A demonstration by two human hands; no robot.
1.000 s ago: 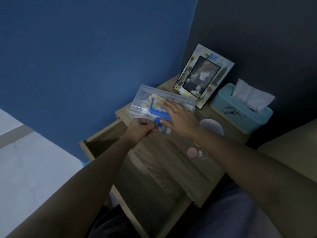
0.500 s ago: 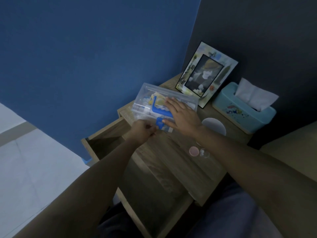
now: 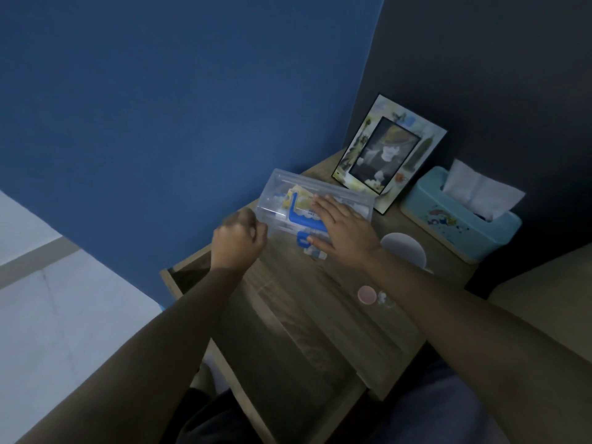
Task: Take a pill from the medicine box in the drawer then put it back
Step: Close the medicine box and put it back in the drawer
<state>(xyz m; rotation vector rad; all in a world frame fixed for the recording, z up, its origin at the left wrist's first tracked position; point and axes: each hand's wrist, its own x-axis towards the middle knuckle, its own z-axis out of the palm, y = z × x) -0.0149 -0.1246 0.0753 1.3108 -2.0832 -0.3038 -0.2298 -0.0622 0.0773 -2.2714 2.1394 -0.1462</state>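
A wooden bedside table (image 3: 320,315) is standing with its drawer (image 3: 179,277) pulled open, and the clear plastic medicine box with a blue latch (image 3: 288,203) is resting on top (not in the drawer). The right hand (image 3: 344,230) is pressing flat and open on its lid, while the left hand (image 3: 238,241) is curling closed at the box's near corner; I cannot tell what it is gripping

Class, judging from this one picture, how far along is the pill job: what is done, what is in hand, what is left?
Done: the drawer is open and the clear medicine box sits on the nightstand. In hand: the right hand lies flat on the lid, and the left hand is curled at the box's end; any pill is hidden. Left: returning the box to the drawer.
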